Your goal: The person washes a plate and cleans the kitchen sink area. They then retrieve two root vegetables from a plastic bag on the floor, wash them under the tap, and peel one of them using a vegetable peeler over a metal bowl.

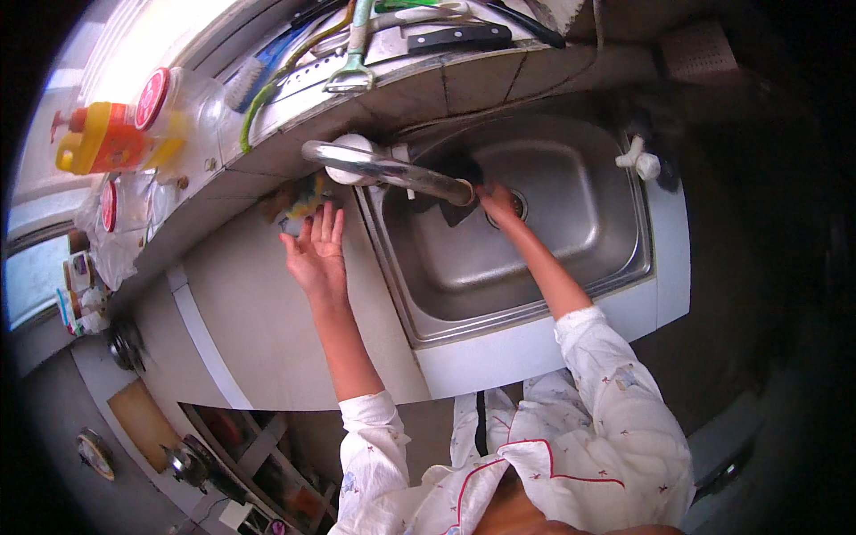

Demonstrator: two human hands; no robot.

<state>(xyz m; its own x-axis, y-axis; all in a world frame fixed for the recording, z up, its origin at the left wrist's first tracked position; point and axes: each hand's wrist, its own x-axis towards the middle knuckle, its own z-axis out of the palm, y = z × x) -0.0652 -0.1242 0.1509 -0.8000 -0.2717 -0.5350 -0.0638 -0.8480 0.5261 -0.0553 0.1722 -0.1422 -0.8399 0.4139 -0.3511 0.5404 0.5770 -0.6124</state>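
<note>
My left hand (317, 257) is palm up with its fingers spread, above the beige countertop (267, 321) left of the sink. Just beyond its fingertips lies a crumpled multicoloured thing (309, 202), perhaps a cloth, against the tiled ledge. My right hand (500, 204) reaches down into the stainless steel sink (441, 294), by the drain (519, 206). The end of the curved chrome tap spout (408, 177) partly covers its fingers. Beside them is a dark patch (460, 212); I cannot tell whether it is a cloth or a shadow, nor whether the fingers hold anything.
On the back ledge lie a green peeler (351, 77), a black-handled knife (460, 39) and a brush (247, 83). A yellow and orange pump bottle (100, 137) and a clear jar with a red lid (152, 99) stand left. A white fitting (638, 160) is at the sink's right.
</note>
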